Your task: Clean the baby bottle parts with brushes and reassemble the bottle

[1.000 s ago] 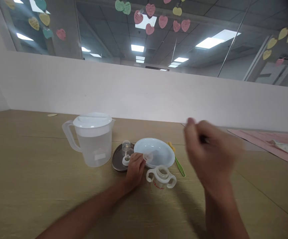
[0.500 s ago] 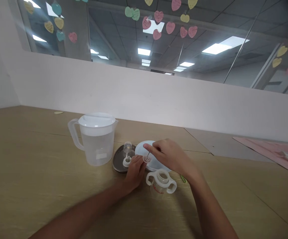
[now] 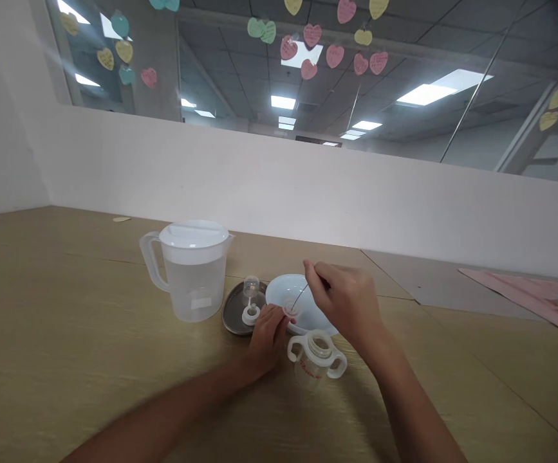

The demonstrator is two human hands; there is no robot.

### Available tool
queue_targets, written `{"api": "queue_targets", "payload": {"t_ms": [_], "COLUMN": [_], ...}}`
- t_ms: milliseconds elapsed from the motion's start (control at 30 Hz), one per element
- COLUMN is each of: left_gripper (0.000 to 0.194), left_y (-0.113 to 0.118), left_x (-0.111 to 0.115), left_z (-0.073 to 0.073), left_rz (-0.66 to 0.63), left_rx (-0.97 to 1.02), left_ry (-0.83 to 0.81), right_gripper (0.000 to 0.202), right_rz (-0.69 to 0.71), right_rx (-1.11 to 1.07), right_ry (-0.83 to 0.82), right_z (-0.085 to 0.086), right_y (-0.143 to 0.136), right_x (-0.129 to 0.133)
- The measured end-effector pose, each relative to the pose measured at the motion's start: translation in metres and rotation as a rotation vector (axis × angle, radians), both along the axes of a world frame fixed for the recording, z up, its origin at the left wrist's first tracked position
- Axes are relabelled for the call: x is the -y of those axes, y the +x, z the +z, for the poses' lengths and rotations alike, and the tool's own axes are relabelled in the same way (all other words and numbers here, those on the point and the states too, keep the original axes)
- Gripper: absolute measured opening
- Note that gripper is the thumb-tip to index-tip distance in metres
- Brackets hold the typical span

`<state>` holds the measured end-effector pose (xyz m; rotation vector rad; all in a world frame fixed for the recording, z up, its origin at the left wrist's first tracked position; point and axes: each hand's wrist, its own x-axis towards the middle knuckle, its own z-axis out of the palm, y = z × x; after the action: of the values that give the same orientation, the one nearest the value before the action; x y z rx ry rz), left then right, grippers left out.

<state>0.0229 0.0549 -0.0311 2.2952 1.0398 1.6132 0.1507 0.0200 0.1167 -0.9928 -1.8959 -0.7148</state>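
My left hand is closed around the edge of a small clear round bottle part, held over the near-left side of a pale blue bowl. My right hand pinches a thin wire-like rod, which slants down with its lower end at the clear part. Whether the rod has bristles is too small to tell. Just in front of the bowl stands an uncapped clear baby bottle with two white handles. Beside my left hand, a dark round tray holds a white collar ring and a clear cap.
A lidded translucent pitcher with liquid stands left of the tray. A pink cloth lies at the far right. Behind the table, a white wall rises to a window with heart-shaped notes.
My right hand has drawn up and to the right, so more of the rod shows above the clear part. My left hand stays nearly in place. The whole view has shifted slightly.
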Motion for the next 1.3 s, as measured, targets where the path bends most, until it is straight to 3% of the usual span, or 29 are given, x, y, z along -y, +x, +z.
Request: {"api": "queue_targets", "payload": {"t_ms": [133,267,333,433,633,733,867,933,1000,1067,1167,1300], "left_gripper": [0.029,0.028,0.028,0.028,0.027,0.025,0.023,0.023,0.025,0.027,0.028,0.027], "left_y": [0.001,0.002,0.002,0.002,0.002,0.002,0.002,0.002,0.002,0.001,-0.001,-0.001], "left_x": [-0.001,-0.008,-0.009,-0.008,-0.007,-0.006,-0.004,-0.005,-0.007,-0.010,-0.013,-0.014], "left_z": [-0.003,-0.007,-0.007,-0.007,-0.010,-0.007,-0.002,-0.002,-0.002,-0.002,-0.002,-0.002], "left_rz": [-0.006,0.034,0.017,-0.002,0.031,0.011,-0.016,0.008,0.033,0.030,0.013,-0.010], "left_rx": [-0.006,0.010,0.014,0.009,-0.035,-0.040,-0.027,-0.019,-0.003,0.029,0.094,0.150], "left_ry": [-0.002,-0.047,-0.067,-0.077,-0.056,-0.058,-0.052,-0.052,-0.076,-0.104,-0.120,-0.132], "right_gripper": [0.043,0.045,0.046,0.046,0.038,0.036,0.036,0.044,0.047,0.043,0.044,0.067], "right_rz": [-0.005,-0.169,-0.222,-0.255,-0.357,-0.407,-0.512,-0.302,0.083,0.354,0.514,0.729], "right_rx": [-0.117,-0.361,-0.397,-0.325,-0.262,-0.248,-0.141,-0.109,-0.077,-0.035,-0.098,-0.254], "right_ry": [0.165,0.378,0.357,0.013,-1.012,-1.108,-0.983,-0.997,-1.151,-1.298,-1.407,-1.499], "right_z": [0.012,0.029,0.032,0.017,-0.050,-0.065,-0.054,-0.043,-0.035,-0.033,-0.039,-0.051], "right_y": [0.006,0.023,0.033,0.049,0.080,0.090,0.086,0.076,0.061,0.047,0.033,0.030], "right_x": [0.017,0.036,0.029,-0.008,-0.099,-0.109,-0.095,-0.084,-0.073,-0.067,-0.068,-0.078]}}
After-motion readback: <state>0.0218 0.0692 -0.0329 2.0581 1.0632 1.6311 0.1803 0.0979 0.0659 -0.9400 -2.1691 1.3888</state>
